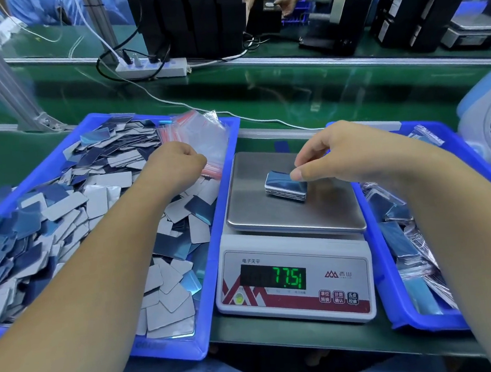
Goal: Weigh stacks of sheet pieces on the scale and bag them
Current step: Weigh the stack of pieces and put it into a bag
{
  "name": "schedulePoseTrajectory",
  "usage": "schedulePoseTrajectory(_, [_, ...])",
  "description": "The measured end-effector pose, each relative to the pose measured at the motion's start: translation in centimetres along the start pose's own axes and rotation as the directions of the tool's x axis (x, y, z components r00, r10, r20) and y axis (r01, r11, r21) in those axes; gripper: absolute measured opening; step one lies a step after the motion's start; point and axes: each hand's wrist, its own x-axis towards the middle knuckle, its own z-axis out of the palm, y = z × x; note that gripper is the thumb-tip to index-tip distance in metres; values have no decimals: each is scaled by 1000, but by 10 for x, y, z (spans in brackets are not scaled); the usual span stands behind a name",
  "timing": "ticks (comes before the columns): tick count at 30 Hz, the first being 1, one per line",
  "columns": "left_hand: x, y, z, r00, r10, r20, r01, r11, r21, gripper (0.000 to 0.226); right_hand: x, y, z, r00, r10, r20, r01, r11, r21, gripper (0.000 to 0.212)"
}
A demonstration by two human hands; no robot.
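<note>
A stack of sheet pieces (286,186) is lying on the steel pan of the digital scale (293,235), which is reading 77.51. The right hand (351,153) is pinching the stack's far end between thumb and fingers. The left hand (174,165) is reaching over the left blue tray (214,248), its curled fingers gripping the zip bags (201,136).

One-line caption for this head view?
Right hand grips a stack of sheet pieces on the scale reading 77.51; left hand reaches the bags.
</note>
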Motion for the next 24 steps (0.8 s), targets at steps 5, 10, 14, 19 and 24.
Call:
schedulePoseTrajectory(5, [0,0,-2,1000,-3,-1,3,1000,-4,21,8,-7,2,997,30,69,-24,996,-87,29])
schedulePoseTrajectory(10, [2,-1,-3,1000,-30,5,30,999,-11,21,15,-10,2,994,46,102,-29,986,-161,28])
schedulePoseTrajectory(14, [6,-4,-10,997,-70,-24,69,997,-25,19,18,-14,4,990,62,129,-38,982,-186,29])
schedulePoseTrajectory(19, [10,-3,-8,997,-39,-73,48,990,132,21,14,-19,8,990,64,124,-39,979,-199,34])
schedulePoseTrajectory(24, [22,8,2,997,-31,-66,51,948,315,43,10,-18,13,996,-4,94,21,985,-174,32])
